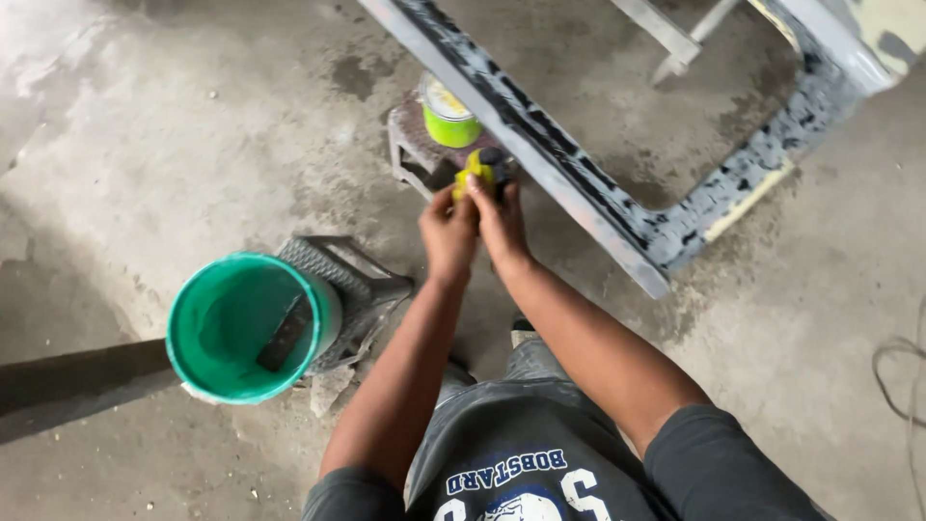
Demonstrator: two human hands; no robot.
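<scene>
Together, both hands' grip closes on yellow object (479,174).

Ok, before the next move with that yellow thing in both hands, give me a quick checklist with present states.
1. Both hands on the small yellow object: ok; left hand and right hand meet around it.
2. What the yellow object is, and whether it is open or closed: cannot tell; fingers cover most of it.
3. Green tin upright on the small stool: ok.
4. Green bucket stable: not ok; it leans on the tipped dark stool, with a dark flat tool inside.
5. Grey filler-patched panel close by: ok; just beyond the hands.
6. Cable on the floor away from the hands: ok.
</scene>
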